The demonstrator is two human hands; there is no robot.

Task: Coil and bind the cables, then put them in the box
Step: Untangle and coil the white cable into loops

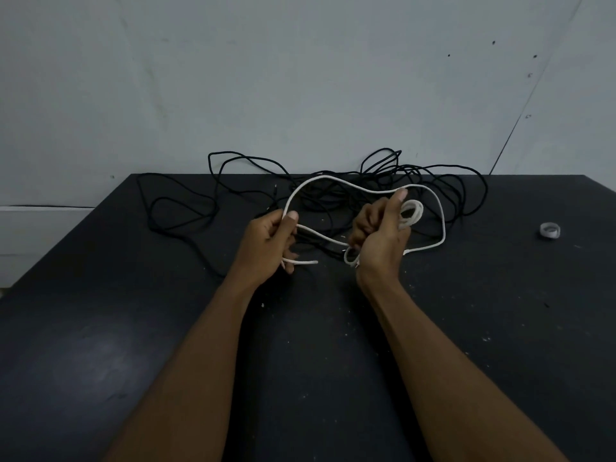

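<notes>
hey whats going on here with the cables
A person is coiling a white cable over a dark table. The right hand grips the small coil wound so far, while the left hand pinches the loose length, which arcs between them. A tangle of black cables lies untouched at the back of the table, and a small grey roll, likely binding strap, sits to the right. No box is in view.

White cable, black cables, dark speckled table, grey tape roll
</notes>
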